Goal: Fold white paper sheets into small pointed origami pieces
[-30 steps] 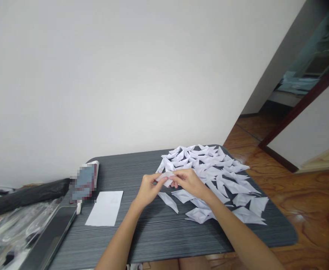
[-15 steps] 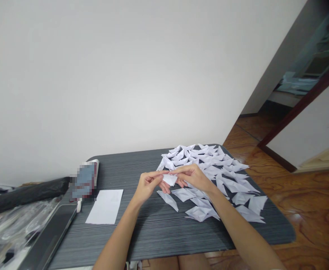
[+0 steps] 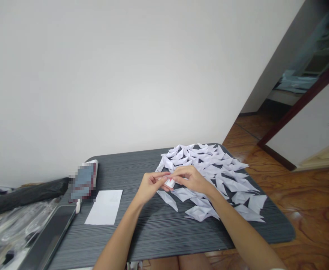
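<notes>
Between my two hands is a small folded white paper (image 3: 170, 183), mostly covered by the fingers, with a spot of red showing on it. My left hand (image 3: 154, 183) pinches its left side between thumb and fingers. From the right, my right hand (image 3: 189, 177) grips it with bent fingers, close against the left fingertips. Both hands are held above the dark table, at the near left edge of a spread of folded white paper pieces (image 3: 201, 213). Just below the hands lies a single pointed folded paper (image 3: 168, 200).
A flat white sheet (image 3: 104, 207) lies left on the dark grained table (image 3: 153, 232). Further left are a partly blurred-out item (image 3: 82, 182), a small white object (image 3: 78, 206) and a dark flat-screened device (image 3: 52, 236). Plastic-wrapped things (image 3: 15, 228) stand beyond the table's left edge.
My fingers have closed further around the folded paper, so less of it shows. A red spot is now visible on it. The papers on the table have stayed put.
</notes>
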`<state>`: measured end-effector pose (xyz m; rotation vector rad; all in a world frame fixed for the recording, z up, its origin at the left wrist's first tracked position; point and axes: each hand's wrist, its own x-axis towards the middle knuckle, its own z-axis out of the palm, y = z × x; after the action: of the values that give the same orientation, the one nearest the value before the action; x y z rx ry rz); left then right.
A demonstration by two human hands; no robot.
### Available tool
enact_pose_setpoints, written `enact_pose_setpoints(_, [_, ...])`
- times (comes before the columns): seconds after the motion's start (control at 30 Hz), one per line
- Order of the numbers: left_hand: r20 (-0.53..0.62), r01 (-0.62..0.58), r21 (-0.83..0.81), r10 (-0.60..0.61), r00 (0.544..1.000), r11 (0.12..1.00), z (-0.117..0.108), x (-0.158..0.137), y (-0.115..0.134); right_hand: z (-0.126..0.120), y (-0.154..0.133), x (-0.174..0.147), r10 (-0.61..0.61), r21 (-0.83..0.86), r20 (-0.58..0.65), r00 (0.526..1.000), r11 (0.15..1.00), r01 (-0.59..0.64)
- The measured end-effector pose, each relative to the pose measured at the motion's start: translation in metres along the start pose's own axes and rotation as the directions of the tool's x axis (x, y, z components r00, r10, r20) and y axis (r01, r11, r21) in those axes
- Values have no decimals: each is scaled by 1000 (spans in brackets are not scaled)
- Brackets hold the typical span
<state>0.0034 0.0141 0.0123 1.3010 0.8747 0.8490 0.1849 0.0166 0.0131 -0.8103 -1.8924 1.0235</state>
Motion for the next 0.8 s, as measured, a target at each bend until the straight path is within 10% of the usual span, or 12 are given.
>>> enact_pose_setpoints(0.13, [-35, -32, 89, 35, 999, 996, 0, -1, 1, 6, 9, 2, 207, 276, -53, 977, 943, -185])
enact_pose_setpoints(0.4, [-10, -178, 418, 200, 980, 891, 1, -1, -2, 13, 10, 5, 252, 332, -50, 966, 917, -222])
enact_pose_setpoints(0.8, [15, -433, 700, 594, 804, 568, -1, 0, -12, 8, 0, 9, 328, 467, -53, 943, 843, -267])
